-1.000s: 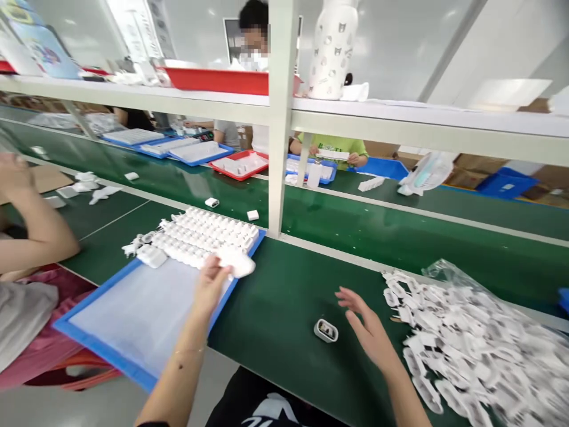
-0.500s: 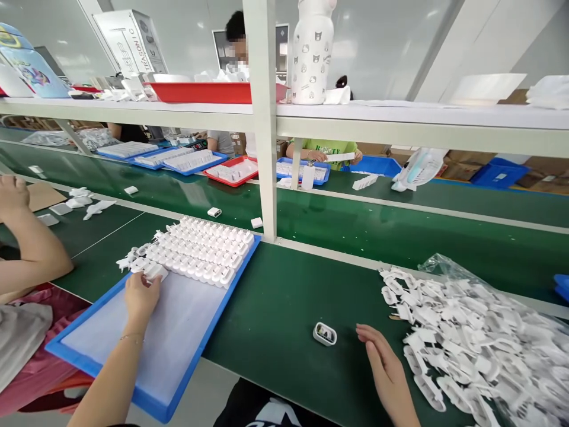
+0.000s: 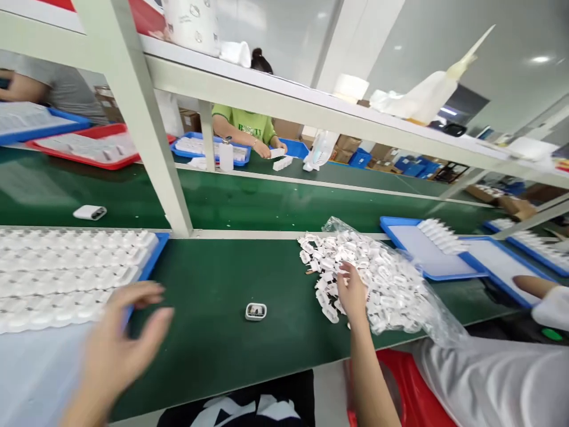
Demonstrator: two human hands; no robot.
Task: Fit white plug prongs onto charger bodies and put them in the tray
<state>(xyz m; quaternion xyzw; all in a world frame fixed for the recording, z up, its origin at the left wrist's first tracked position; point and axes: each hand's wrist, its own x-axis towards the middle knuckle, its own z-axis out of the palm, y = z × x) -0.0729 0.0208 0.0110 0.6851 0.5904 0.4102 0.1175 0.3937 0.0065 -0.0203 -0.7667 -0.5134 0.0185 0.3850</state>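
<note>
My left hand (image 3: 127, 335), slightly blurred, is over the right edge of a blue tray (image 3: 153, 258), its fingers and thumb apart and nothing between them. Rows of small white plastic housings (image 3: 66, 276) fill the far part of that tray. My right hand (image 3: 352, 290) reaches onto the near left side of a heap of loose white plastic parts (image 3: 391, 284). Its fingers are bent and apart, with the tips touching the heap; no held part shows. Between my hands, a single oval white housing (image 3: 256, 312) lies on the green table, its opening showing dark inner parts.
A shelf post (image 3: 146, 130) rises behind the left tray. Clear plastic bag film (image 3: 438, 317) edges the heap. Farther right are more blue trays (image 3: 427, 255) and a neighbour's arm (image 3: 536, 287). Another white housing (image 3: 90, 212) lies beyond the table's back rail. Across sits a person in green (image 3: 249, 127).
The view has swung right. My left hand has left the housings in the tray, moved toward its right edge and opened. My right hand has moved from bare table onto the heap.
</note>
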